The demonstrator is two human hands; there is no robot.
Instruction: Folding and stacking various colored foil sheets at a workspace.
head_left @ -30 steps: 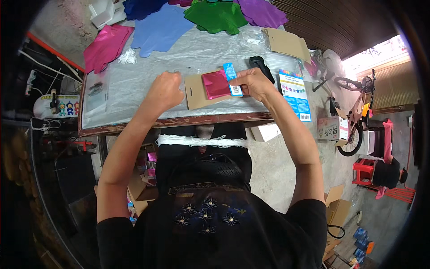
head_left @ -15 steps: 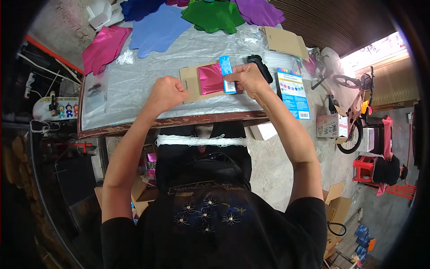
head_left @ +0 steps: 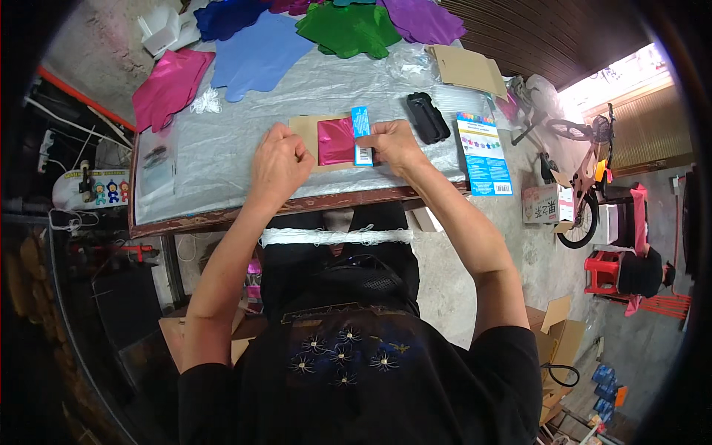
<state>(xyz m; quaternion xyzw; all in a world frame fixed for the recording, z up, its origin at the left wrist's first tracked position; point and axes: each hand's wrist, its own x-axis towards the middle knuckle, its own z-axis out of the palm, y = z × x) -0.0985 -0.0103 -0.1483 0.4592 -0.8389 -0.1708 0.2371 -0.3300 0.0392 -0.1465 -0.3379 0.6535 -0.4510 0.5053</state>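
A brown cardboard piece (head_left: 302,127) lies on the table near its front edge, with a folded shiny pink foil sheet (head_left: 336,142) on top. Along the foil's right side stands a narrow blue printed card strip (head_left: 360,120). My right hand (head_left: 391,146) pinches this strip from the right, thumb and fingers closed on it. At the cardboard's left edge is my left hand (head_left: 282,161), its fingers curled in and overlapping the lower left corner. What those fingers hold, if anything, is hidden.
Foil shapes in pink (head_left: 169,87), light blue (head_left: 263,59), green (head_left: 348,30) and purple (head_left: 423,21) lie farther back. A black tray (head_left: 428,119) and a blue-white printed card (head_left: 483,154) sit to the right. White string (head_left: 337,236) lies across my lap. A person (head_left: 644,268) is at far right.
The cardboard, foil and card strip have shifted left and slightly nearer to me with my right hand. My left hand has turned a little, its fingers still curled.
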